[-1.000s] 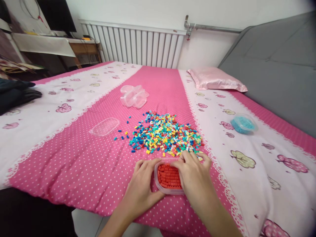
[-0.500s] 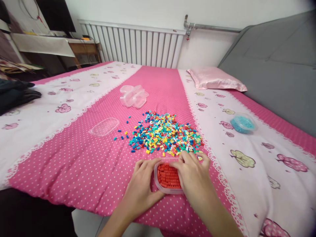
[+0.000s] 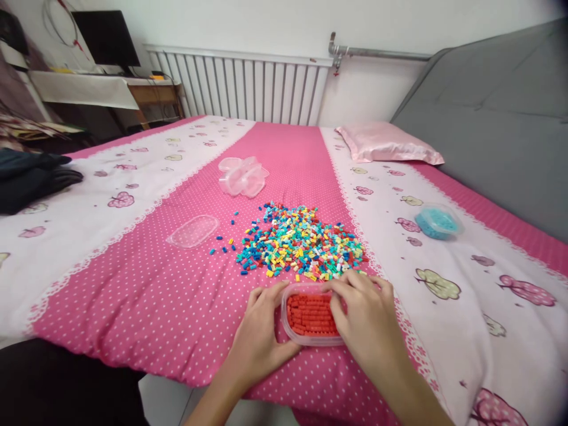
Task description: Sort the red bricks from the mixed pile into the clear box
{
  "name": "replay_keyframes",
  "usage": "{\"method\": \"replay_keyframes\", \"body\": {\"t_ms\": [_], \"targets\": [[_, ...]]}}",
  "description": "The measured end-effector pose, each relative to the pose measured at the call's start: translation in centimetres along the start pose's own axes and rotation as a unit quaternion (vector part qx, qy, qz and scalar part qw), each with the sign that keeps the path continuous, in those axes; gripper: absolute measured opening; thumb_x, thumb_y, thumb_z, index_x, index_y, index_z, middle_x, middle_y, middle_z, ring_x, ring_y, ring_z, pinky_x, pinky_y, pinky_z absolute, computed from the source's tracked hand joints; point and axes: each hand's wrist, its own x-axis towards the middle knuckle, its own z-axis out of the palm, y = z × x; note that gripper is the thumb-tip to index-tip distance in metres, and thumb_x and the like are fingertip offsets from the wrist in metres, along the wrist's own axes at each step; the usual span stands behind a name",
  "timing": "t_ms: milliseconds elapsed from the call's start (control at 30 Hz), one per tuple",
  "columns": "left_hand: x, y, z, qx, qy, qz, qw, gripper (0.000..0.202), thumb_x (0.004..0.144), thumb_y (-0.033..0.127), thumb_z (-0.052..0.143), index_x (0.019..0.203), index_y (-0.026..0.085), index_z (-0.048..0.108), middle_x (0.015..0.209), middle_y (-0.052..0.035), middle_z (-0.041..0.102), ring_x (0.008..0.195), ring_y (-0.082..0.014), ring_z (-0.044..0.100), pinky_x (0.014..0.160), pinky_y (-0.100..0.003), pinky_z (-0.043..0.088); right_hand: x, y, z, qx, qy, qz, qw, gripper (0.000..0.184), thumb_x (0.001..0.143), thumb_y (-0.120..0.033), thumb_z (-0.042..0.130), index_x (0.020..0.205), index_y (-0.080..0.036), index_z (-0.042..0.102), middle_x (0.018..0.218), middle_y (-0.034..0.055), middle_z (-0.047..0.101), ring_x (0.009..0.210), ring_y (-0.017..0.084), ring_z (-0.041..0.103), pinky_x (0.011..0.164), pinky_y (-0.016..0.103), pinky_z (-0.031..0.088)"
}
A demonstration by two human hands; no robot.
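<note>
Plainly, the red bricks (image 3: 311, 315) lie in tight rows inside a clear plastic tub (image 3: 313, 341) at the near edge of the bed cover (image 3: 146, 307). The left hand (image 3: 258, 331) is clamped on the tub's left end, its fingers at the far rim and its thumb at the near side. The right hand (image 3: 368, 313) bends over the right end, thumb and forefinger near the bricks; whether these fingertips pinch anything one cannot tell. That hand hides the tub's right end and part of the rows.

Just beyond lies a loose pile of mixed bricks (image 3: 304, 242), its lower layers buried; any markings on the pieces are too small to read. To its left rests a clear lid (image 3: 194, 231), and farther off some clear containers (image 3: 243, 176) overlap so much that their number is hard to make out. Well to the right stands a tub of light-blue pieces (image 3: 438, 222), its contents blurred by the plastic.

The monitor (image 3: 107, 41) at far left shows a dark screen. The left edge cuts off some dark cloth (image 3: 35, 177), and the right edge crops the grey headboard (image 3: 497, 118).
</note>
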Motion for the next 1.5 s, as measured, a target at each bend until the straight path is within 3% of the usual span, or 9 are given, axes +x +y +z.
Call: {"method": "replay_keyframes", "body": {"t_ms": [133,233,367,467,633,967,1167,1300,1500], "targets": [[-0.1,-0.2,0.0,-0.003,0.017,0.005,1.0,0.081,0.083,0.022,0.072,0.152,0.024,0.028,0.146,-0.0156,0.055,0.131,-0.0355,0.055,0.108,-0.054,0.047,-0.2,1.6,0.5,0.084,0.013,0.049,0.995,0.026,0.098,-0.02,0.05,0.105,-0.022,0.075,0.094,0.0061,0.066,0.091,0.024,0.062,0.085,0.039,0.043],[-0.2,-0.7,0.1,0.006,0.04,0.025,0.999,0.077,0.087,0.025,0.067,0.154,0.022,0.029,0.149,-0.0171,0.052,0.136,-0.0351,0.053,0.112,-0.053,0.046,-0.7,2.6,2.3,0.193,0.074,0.092,0.974,0.034,0.103,-0.039,0.045,0.109,-0.022,0.073,0.1,0.0086,0.068,0.095,0.025,0.065,0.086,0.039,0.049],[0.0,-1.6,0.4,-0.009,0.048,0.022,0.999,0.069,0.092,0.026,0.062,0.153,0.024,0.031,0.154,-0.0158,0.048,0.142,-0.0338,0.049,0.116,-0.054,0.042,-2.3,2.5,5.1,0.34,0.139,0.122,0.922,0.045,0.107,-0.049,0.037,0.118,-0.022,0.07,0.121,0.0113,0.071,0.114,0.025,0.066,0.103,0.044,0.05],[0.3,-2.2,0.6,-0.036,0.052,0.001,0.998,0.072,0.093,0.03,0.061,0.155,0.023,0.026,0.151,-0.0164,0.052,0.137,-0.0329,0.056,0.114,-0.055,0.045,-3.4,1.8,6.6,0.408,0.115,0.12,0.898,0.051,0.106,-0.055,0.038,0.135,-0.023,0.065,0.136,0.0113,0.069,0.129,0.025,0.063,0.113,0.046,0.047],[1.0,-3.0,0.7,-0.054,0.063,0.008,0.997,0.067,0.094,0.033,0.06,0.153,0.02,0.03,0.15,-0.0182,0.052,0.137,-0.0347,0.056,0.113,-0.057,0.045,-3.6,1.1,7.3,0.398,0.12,0.125,0.901,0.057,0.107,-0.055,0.031,0.139,-0.021,0.065,0.139,0.0124,0.068,0.131,0.026,0.063,0.114,0.047,0.049],[1.8,-3.2,0.0,-0.065,0.097,0.035,0.992,0.055,0.099,0.032,0.051,0.149,0.017,0.034,0.151,-0.0197,0.047,0.143,-0.0337,0.049,0.119,-0.06,0.039,-3.3,0.3,6.4,0.321,0.091,0.116,0.936,0.051,0.107,-0.048,0.034,0.144,-0.026,0.061,0.144,0.0062,0.064,0.133,0.024,0.061,0.115,0.046,0.047],[1.1,-4.8,-0.7,-0.07,0.077,0.023,0.994,0.056,0.103,0.033,0.048,0.154,0.021,0.032,0.165,-0.018,0.029,0.155,-0.0349,0.031,0.124,-0.062,0.031,-3.3,-0.3,5.8,0.285,0.065,0.086,0.952,0.052,0.107,-0.043,0.036,0.154,-0.025,0.049,0.136,0.009,0.07,0.128,0.027,0.065,0.109,0.048,0.051],[0.6,-5.6,-0.7,-0.093,0.065,0.011,0.993,0.059,0.104,0.032,0.048,0.158,0.027,0.026,0.169,-0.0143,0.026,0.156,-0.034,0.029,0.126,-0.062,0.028,-3.4,-0.3,6.3,0.243,0.057,0.072,0.966,0.053,0.107,-0.042,0.037,0.157,-0.027,0.044,0.135,0.0089,0.07,0.125,0.028,0.066,0.106,0.049,0.053],[-0.4,-4.1,-0.5,-0.11,0.048,-0.006,0.993,0.066,0.104,0.026,0.048,0.162,0.03,0.017,0.166,-0.0132,0.032,0.156,-0.0311,0.032,0.126,-0.058,0.031,-4.6,0.6,7.0,0.246,0.051,0.074,0.965,0.052,0.108,-0.037,0.037,0.159,-0.028,0.041,0.143,0.0079,0.065,0.129,0.025,0.063,0.109,0.046,0.052]]}}
